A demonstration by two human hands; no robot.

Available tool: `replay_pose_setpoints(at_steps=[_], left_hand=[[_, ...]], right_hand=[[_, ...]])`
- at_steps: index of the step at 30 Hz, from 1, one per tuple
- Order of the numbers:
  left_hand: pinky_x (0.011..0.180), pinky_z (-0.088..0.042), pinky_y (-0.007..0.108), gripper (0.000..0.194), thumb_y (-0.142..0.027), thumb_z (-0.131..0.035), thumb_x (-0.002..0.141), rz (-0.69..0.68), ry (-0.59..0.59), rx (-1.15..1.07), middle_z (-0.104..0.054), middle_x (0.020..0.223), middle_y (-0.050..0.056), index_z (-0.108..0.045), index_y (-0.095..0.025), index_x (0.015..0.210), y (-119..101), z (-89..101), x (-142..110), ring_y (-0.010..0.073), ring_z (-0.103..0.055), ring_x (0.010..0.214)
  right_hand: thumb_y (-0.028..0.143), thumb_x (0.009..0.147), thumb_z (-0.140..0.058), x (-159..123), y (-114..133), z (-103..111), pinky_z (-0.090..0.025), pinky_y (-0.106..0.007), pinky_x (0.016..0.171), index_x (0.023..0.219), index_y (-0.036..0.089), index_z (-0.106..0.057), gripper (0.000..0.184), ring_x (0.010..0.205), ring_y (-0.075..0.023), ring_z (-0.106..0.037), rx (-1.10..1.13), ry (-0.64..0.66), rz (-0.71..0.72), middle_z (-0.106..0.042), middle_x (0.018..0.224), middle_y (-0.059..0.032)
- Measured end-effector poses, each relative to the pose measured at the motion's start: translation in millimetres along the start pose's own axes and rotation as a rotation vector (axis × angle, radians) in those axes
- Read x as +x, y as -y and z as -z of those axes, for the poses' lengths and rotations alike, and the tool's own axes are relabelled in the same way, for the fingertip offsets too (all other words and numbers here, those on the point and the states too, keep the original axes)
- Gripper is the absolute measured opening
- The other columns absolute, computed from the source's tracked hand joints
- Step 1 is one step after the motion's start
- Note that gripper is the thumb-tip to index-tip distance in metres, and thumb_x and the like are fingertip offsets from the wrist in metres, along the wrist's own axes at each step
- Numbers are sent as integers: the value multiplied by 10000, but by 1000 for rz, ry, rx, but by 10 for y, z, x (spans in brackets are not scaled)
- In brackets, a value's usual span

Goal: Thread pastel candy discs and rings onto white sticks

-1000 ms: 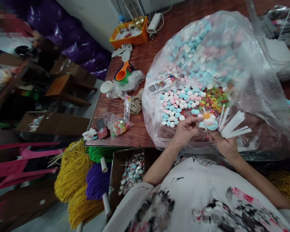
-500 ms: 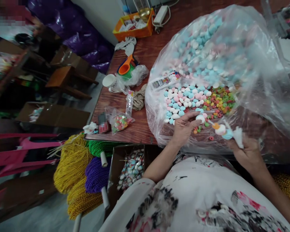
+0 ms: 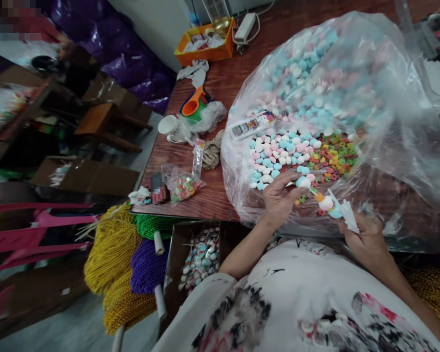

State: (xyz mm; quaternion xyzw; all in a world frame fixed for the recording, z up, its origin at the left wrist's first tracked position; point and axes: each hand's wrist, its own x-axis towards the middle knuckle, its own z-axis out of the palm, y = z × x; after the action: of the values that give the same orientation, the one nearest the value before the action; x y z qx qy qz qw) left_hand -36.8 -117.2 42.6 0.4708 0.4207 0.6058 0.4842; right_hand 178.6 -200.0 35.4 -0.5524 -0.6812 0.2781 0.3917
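My left hand pinches a round white candy between thumb and fingertips. In my right hand is a short candy string of orange, pale pink and light blue pieces, with a white paper-like strip at its lower end. Its upper tip comes right up to the white candy; whether the two touch, I cannot tell. Both hands are over the near part of a large clear plastic bag. Pastel round candies and small coloured ring candies lie just beyond my fingers.
Left on the table are a white cup, an orange scoop, a small candy packet and a crumpled cloth. Below its edge, a box holds wrapped candies beside yellow bead strands. An orange tray stands behind.
My right hand has moved left with the candy string, bringing its tip up to the white candy. My left hand stays nearly in place, still pinching that candy. The view has shifted slightly.
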Motion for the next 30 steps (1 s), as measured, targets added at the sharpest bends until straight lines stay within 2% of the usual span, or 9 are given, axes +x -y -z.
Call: replay_pose_setpoints(at_steps=[3, 7, 10, 13, 17, 22, 26, 30], left_hand=[[838, -587, 315, 364, -458, -922, 665, -29, -3, 32, -764, 984, 28, -809, -267, 954, 11, 25, 7, 176, -711, 954], [855, -589, 315, 339, -420, -928, 669, -76, 8, 28, -771, 976, 20, -812, -284, 958, 28, 49, 0, 166, -715, 942], [870, -592, 338, 342, -423, -929, 665, -93, 20, 69, -777, 975, 30, -811, -278, 953, 27, 64, -14, 176, -717, 941], [862, -599, 360, 308, -416, -908, 700, -130, 30, 155, -784, 968, 47, -808, -258, 944, 9, 78, -30, 193, -724, 940], [873, -616, 357, 234, -255, -832, 810, -336, 105, 262, -799, 997, 50, -784, -254, 1040, 2, 93, -46, 185, -745, 956], [917, -635, 359, 257, -101, -704, 890, -599, 194, 418, -798, 1087, 85, -745, -214, 1117, 30, 100, -55, 178, -762, 1017], [956, -637, 332, 295, -59, -659, 903, -653, 220, 517, -787, 1145, 110, -734, -201, 1151, 21, 99, -79, 179, -758, 1081], [1001, -625, 328, 333, -87, -631, 928, -694, 250, 587, -752, 1249, 138, -708, -195, 1233, 18, 113, -99, 193, -733, 1162]], right_hand=[[183, 855, -575, -26, 22, -12, -343, -216, 466, 646, 219, -580, 212, 439, -101, -447, 31, -4, -3, -518, 504, 45], [184, 851, -575, 5, 64, -25, -331, -214, 446, 601, 216, -538, 255, 419, -93, -426, 32, -15, -19, -510, 489, 46], [190, 861, -560, 37, 83, -28, -348, -223, 450, 614, 218, -579, 250, 422, -103, -440, 24, -14, -4, -512, 483, 40], [172, 858, -546, 33, 58, -33, -368, -228, 459, 712, 210, -667, 193, 427, -111, -468, -5, -12, 15, -555, 509, 33], [161, 841, -533, -17, -18, -55, -402, -233, 475, 836, 196, -720, 190, 460, -134, -544, -68, 2, 4, -635, 570, 14], [95, 822, -495, -51, -53, -68, -416, -231, 503, 810, 202, -699, 231, 489, -139, -585, -120, 47, 15, -653, 600, 11], [56, 799, -496, -53, -29, -80, -421, -222, 511, 795, 209, -673, 235, 493, -130, -588, -95, 25, 52, -642, 601, 25], [31, 785, -483, -29, 51, -133, -434, -212, 521, 836, 211, -677, 270, 506, -121, -596, -50, 13, 91, -664, 636, 29]])
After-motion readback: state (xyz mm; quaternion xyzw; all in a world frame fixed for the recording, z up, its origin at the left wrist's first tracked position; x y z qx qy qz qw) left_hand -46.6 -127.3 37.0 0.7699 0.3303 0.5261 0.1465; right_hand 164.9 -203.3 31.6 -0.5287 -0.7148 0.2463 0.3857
